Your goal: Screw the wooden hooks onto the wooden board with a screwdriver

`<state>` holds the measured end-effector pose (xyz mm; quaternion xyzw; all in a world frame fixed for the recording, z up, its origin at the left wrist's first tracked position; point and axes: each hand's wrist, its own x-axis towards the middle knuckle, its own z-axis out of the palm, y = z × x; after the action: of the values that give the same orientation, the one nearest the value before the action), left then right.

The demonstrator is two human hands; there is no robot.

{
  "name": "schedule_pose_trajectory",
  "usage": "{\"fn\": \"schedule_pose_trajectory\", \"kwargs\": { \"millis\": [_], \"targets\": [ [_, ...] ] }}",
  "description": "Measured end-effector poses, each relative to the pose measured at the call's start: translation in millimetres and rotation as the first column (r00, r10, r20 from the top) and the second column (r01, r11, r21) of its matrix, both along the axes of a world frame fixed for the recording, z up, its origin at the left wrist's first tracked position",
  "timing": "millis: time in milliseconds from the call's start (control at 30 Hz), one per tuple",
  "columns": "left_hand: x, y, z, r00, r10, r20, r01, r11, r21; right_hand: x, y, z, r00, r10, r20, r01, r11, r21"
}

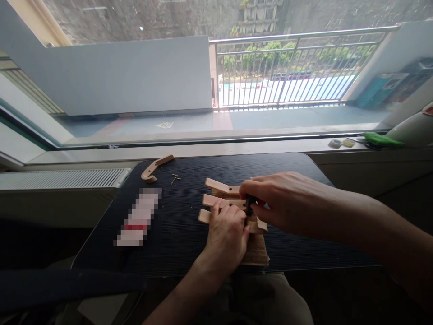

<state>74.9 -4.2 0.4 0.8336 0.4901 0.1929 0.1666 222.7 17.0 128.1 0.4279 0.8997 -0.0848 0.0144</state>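
My right hand point(280, 194) is closed round a short dark screwdriver point(249, 206), held upright over the wooden pieces. Its tip is hidden. With fingers bent, my left hand point(226, 234) presses and grips the wooden hooks on a wooden board point(256, 250) at the table's front edge. Three pale hooks lie side by side across that board: a far hook point(219, 185), a middle hook point(208, 200) and a near hook point(204, 216). Dark screw holes or heads show on the far and middle ones. My hands cover part of the hooks.
On the dark table point(179, 253), a loose wooden hook point(149, 173) lies at the back left beside several small screws point(175, 178). A blurred white and red packet point(138, 219) lies left. Behind stand a windowsill point(250, 149) with a green cloth point(382, 140), and a radiator point(64, 178).
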Motion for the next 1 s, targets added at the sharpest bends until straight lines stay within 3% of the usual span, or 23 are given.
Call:
{"fn": "schedule_pose_trajectory", "kwargs": {
  "millis": [167,433,600,767,1000],
  "targets": [
    [0.3,0.9,-0.5,1.000,-0.003,-0.023,0.003,1.000,0.002,2.0,2.1,-2.6,0.999,0.052,0.008,-0.052,0.999,0.008],
    [-0.5,-0.5,-3.3,1.000,-0.004,-0.022,0.004,0.999,0.031,2.0,0.6,-2.2,0.997,-0.008,0.075,0.002,0.997,0.080],
    [-0.1,0.2,-1.6,1.000,-0.004,-0.022,0.004,1.000,0.023,2.7,0.8,4.4,0.999,0.023,-0.023,-0.023,0.999,0.025],
    [0.1,0.6,-1.6,1.000,-0.006,-0.023,0.006,1.000,0.014,2.5,1.9,4.1,0.999,0.047,-0.008,-0.047,0.999,0.005],
    [0.1,-0.5,-1.9,1.000,-0.010,-0.029,0.010,1.000,0.020,-1.8,2.3,2.2,0.993,-0.032,0.113,0.025,0.997,0.067]
  ]
}}
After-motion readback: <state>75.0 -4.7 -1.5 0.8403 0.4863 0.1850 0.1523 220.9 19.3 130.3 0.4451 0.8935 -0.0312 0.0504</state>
